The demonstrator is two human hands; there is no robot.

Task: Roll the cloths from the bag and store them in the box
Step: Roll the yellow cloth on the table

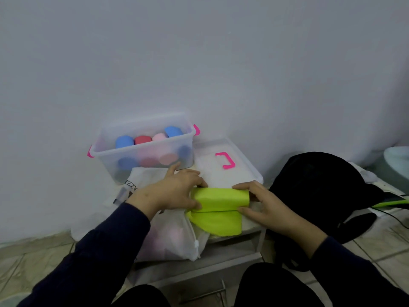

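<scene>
Green cloth (218, 209) half rolled on desk (252, 224), tail toward you at 6 o'clock. Your left hand (177, 191) and right hand (263, 204) pinch roll ends, likely to keep it tight and even. Box (143, 149) at 11 o'clock, open, already holding rolls. Bag (170, 238) at 7 o'clock, more cloths inside. Lid (225, 160) at 12 o'clock.

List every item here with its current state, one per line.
Green cloth: partly rolled, tail flat.
Left hand: gripping roll's left end.
Right hand: gripping roll's right end.
Box: open, holds rolled cloths.
Lid: off, beside box.
White bag: open, cloths inside.
Backpack: slumped on floor.
</scene>
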